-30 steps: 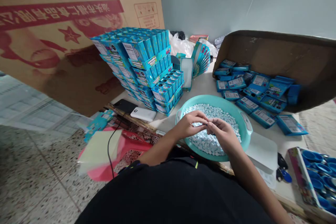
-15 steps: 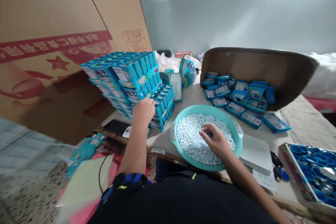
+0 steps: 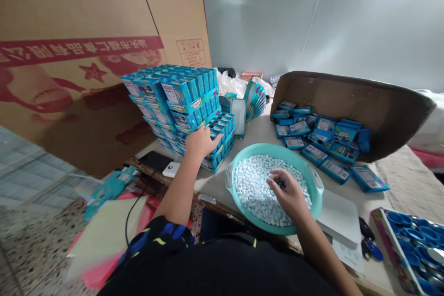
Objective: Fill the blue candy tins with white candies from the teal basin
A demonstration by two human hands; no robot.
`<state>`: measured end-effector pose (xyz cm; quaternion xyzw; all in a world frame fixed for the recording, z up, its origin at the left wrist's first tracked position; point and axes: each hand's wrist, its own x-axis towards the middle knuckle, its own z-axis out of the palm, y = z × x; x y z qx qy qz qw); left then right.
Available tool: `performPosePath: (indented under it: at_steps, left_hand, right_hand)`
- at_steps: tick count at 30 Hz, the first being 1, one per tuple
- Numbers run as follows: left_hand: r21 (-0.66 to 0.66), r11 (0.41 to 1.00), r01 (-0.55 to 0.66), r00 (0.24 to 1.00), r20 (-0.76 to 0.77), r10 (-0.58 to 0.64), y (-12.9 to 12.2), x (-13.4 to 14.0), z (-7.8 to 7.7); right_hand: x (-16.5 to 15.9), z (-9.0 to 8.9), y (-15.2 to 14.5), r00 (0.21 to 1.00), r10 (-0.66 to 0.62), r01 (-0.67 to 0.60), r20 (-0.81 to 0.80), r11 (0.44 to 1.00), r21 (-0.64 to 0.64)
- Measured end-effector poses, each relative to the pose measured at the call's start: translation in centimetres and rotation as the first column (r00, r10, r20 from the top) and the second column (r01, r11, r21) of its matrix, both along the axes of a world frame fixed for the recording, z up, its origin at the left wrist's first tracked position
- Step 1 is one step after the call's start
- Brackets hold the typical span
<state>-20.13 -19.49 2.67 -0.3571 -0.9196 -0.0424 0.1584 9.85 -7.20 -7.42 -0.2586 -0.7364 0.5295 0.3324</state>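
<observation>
My left hand (image 3: 201, 142) is at the front of the stacked blue candy boxes (image 3: 194, 99), its thumb stretched away from the fingers. Its fingertips are partly hidden, and I see nothing held in it. Low over the turquoise basin (image 3: 239, 212), my right hand (image 3: 288, 192) has its fingers curled round a small dark thing, mostly hidden. Small pale candies (image 3: 256, 189) fill the basin. The lower stack of display trays (image 3: 222, 141) stands between my left hand and the basin.
A tipped carton (image 3: 381, 120) behind the basin spills loose blue boxes (image 3: 335, 169). At right are a white scale (image 3: 342, 217) and a box of blue round pieces (image 3: 411, 240). A phone (image 3: 156, 161) and a white device (image 3: 171, 169) lie left. A large carton (image 3: 114, 4) stands behind.
My left thumb has spread away from its fingers at the stack. My right hand stays curled over the candies. The view has shifted slightly left.
</observation>
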Motion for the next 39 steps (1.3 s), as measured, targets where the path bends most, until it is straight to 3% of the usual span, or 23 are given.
performPosePath:
  at_steps: [6,13,17,19,20,22,23,26,28,29,31,36,39]
  left_hand:
    - [0.023,1.0,-0.003,0.999,0.039,0.002,-0.9,-0.2,-1.0]
    - [-0.019,1.0,-0.023,0.999,0.039,0.024,0.4,0.2,-0.4]
    - [0.144,0.989,0.025,0.995,0.095,-0.039,-0.3,-0.9,-1.3]
    - [0.356,0.929,0.099,0.989,0.065,-0.13,-1.0,-0.4,-2.7]
    - [0.481,0.86,0.167,0.98,0.016,-0.2,-1.4,0.5,-3.6]
    - [0.674,0.651,0.348,0.925,-0.135,-0.355,-1.8,3.4,-5.7]
    - [0.713,0.516,0.474,0.851,-0.219,-0.478,-1.8,5.2,-6.7]
    - [0.607,0.393,0.691,0.623,-0.223,-0.75,-1.1,11.1,-8.9]
    - [0.516,0.305,0.8,0.431,-0.143,-0.891,-0.1,14.1,-9.5]
    - [0.488,0.273,0.829,0.347,-0.065,-0.936,0.4,15.1,-9.6]
    - [0.472,0.255,0.844,0.264,0.049,-0.963,1.2,16.2,-9.6]
    - [0.496,0.293,0.818,0.279,0.103,-0.955,1.7,16.2,-9.5]
    - [0.615,0.271,0.741,0.214,0.165,-0.963,1.5,15.9,-9.6]
  right_hand:
    - [0.1,0.1,-0.1,0.997,0.048,-0.048,0.057,0.999,-0.001]
    - [0.1,0.6,-0.6,0.993,0.08,-0.084,0.089,0.996,0.039]
    - [0.1,1.4,-0.9,0.982,0.108,-0.113,0.153,0.993,0.02]
    - [0.1,1.6,-0.9,0.977,0.137,-0.138,0.165,0.99,-0.006]
    - [0.1,1.7,-0.9,0.973,0.154,-0.152,0.172,0.988,-0.027]
    - [0.0,1.6,-0.8,0.965,0.19,-0.175,0.178,0.98,-0.097]
    - [0.0,1.5,-0.7,0.965,0.201,-0.177,0.17,0.974,-0.144]
    - [0.0,1.2,-0.5,0.981,0.186,-0.161,0.063,0.946,-0.282]
    - [0.0,1.1,-0.3,0.99,0.137,-0.143,-0.041,0.925,-0.351]
    - [0.1,1.1,-0.2,0.991,0.109,-0.13,-0.077,0.917,-0.378]
    - [0.2,1.3,-0.2,0.994,0.063,-0.096,-0.093,0.908,-0.408]
    - [0.7,1.3,-0.5,0.997,0.082,-0.077,-0.003,0.929,-0.362]
    - [0.6,0.9,-0.6,0.994,0.081,-0.061,0.074,0.968,-0.242]
